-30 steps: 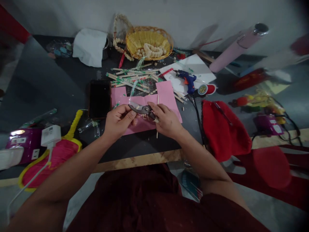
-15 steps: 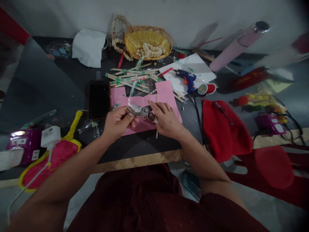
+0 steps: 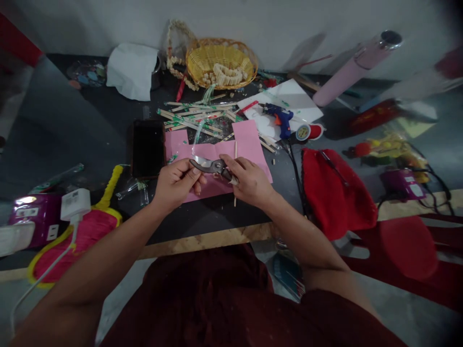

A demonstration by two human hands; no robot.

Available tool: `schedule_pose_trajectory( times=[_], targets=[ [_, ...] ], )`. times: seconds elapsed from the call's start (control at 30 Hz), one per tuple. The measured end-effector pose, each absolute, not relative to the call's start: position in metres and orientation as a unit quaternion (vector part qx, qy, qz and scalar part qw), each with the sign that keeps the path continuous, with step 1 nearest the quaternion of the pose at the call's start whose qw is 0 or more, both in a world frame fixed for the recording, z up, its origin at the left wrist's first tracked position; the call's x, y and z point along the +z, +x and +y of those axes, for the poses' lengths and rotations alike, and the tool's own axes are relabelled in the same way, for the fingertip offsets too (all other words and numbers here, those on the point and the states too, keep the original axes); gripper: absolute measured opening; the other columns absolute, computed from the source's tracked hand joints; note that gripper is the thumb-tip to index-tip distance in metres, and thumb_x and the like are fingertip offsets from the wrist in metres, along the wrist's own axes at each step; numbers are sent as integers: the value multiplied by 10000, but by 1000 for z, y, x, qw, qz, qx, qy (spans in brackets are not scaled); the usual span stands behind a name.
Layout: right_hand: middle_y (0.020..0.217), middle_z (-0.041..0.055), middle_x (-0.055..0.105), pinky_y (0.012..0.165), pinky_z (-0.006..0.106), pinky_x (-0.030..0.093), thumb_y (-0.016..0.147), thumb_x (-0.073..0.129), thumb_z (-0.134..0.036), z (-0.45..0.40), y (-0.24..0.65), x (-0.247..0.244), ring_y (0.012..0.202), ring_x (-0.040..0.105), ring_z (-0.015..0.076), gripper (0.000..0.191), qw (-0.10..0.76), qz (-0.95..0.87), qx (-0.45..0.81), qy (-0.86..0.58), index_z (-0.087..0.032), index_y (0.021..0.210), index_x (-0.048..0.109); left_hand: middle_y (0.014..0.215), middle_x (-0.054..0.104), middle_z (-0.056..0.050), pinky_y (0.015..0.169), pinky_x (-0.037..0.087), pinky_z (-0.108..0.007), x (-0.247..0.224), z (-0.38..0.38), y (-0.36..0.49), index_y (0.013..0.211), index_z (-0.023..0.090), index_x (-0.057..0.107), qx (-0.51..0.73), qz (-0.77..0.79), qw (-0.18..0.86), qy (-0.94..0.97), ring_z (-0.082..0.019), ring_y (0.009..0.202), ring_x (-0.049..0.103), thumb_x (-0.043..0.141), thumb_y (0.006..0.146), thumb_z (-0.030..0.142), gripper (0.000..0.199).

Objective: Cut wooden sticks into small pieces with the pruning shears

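My right hand is wrapped round the handles of a pair of pruning shears, whose blades point left. At the tip of those blades, my left hand has its thumb and fingers pinched together. What lies in that pinch is too small to make out. Below both hands is pink paper with cut-out edges. A thin wooden stick lies on it and passes under my right hand. A clear plastic wrapper rises just beyond the blades.
Wrapped chopsticks are heaped behind the paper, near a yellow wicker basket. A phone lies to the left. A blue glue gun, red thread spool and red cloth are on the right. A pink tumbler stands farther back.
Almost nothing differs. Both hands stay around the pruning shears in nearly the same pose, and the view has shifted very slightly.
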State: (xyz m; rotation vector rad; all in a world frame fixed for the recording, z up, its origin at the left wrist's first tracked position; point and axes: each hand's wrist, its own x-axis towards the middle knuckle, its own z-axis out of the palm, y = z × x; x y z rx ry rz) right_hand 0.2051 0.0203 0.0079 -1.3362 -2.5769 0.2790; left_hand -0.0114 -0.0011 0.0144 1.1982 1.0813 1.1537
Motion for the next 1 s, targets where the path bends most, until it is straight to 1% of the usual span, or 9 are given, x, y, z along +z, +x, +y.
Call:
schedule_pose_trajectory(
  times=[0.1, 0.17, 0.3, 0.47, 0.57, 0.67, 0.87, 0.93, 1.0],
  targets=[
    [1094, 111, 589, 819, 366, 469, 819, 481, -143, 20, 204, 9, 964, 550, 251, 650, 106, -877, 88, -460, -207, 1445, 318, 673, 696, -45, 429, 480, -192, 14, -1, -11, 715, 134, 616, 490, 456, 548, 502, -76, 425, 560, 656, 834, 377, 273],
    [1135, 118, 575, 823, 375, 458, 808, 491, -142, 22, 204, 9, 996, 537, 262, 670, 95, -877, 76, -466, -212, 1450, 311, 654, 686, -37, 425, 473, -190, 14, 0, -11, 719, 137, 617, 494, 453, 550, 498, -76, 421, 556, 665, 825, 384, 273],
    [1242, 150, 516, 831, 406, 436, 792, 496, -150, 25, 205, 11, 1075, 489, 294, 740, 76, -883, 64, -460, -196, 1484, 239, 631, 662, -22, 426, 466, -193, 14, 2, -13, 723, 142, 623, 488, 439, 559, 507, -78, 423, 558, 667, 824, 386, 268],
    [1270, 161, 476, 849, 437, 428, 763, 492, -130, 26, 208, 10, 1103, 459, 303, 808, 83, -891, 82, -440, -190, 1505, 177, 623, 660, -22, 415, 448, -193, 11, 2, -16, 705, 140, 628, 474, 408, 599, 500, -75, 406, 552, 668, 829, 355, 251],
    [1256, 154, 487, 859, 436, 433, 762, 492, -127, 27, 209, 9, 1100, 466, 297, 796, 96, -891, 86, -434, -192, 1501, 202, 612, 663, -25, 390, 439, -197, 10, 2, -17, 703, 140, 638, 462, 398, 631, 480, -79, 384, 543, 704, 793, 366, 252],
    [1198, 128, 532, 853, 408, 446, 778, 507, -144, 28, 210, 8, 1059, 505, 274, 753, 108, -892, 98, -427, -208, 1486, 259, 597, 656, -22, 368, 435, -203, 10, 2, -17, 700, 140, 646, 459, 390, 652, 460, -85, 368, 538, 733, 762, 370, 253],
    [1117, 98, 588, 839, 362, 459, 804, 496, -127, 25, 210, 9, 994, 549, 243, 666, 113, -888, 91, -435, -221, 1445, 341, 594, 650, -8, 366, 426, -185, 14, 0, -15, 671, 132, 627, 467, 381, 669, 436, -63, 354, 518, 725, 778, 340, 253],
    [1089, 98, 593, 831, 360, 463, 809, 491, -125, 24, 209, 9, 971, 555, 241, 647, 112, -887, 83, -441, -216, 1435, 356, 592, 648, -6, 369, 425, -179, 14, -1, -14, 682, 127, 627, 467, 384, 669, 432, -60, 356, 517, 720, 783, 345, 258],
    [1104, 106, 586, 845, 372, 459, 805, 500, -131, 25, 209, 9, 983, 550, 249, 647, 111, -887, 74, -442, -211, 1432, 360, 593, 648, -7, 371, 428, -177, 14, -1, -14, 672, 121, 622, 470, 383, 669, 431, -60, 359, 523, 725, 777, 348, 270]
  ],
)
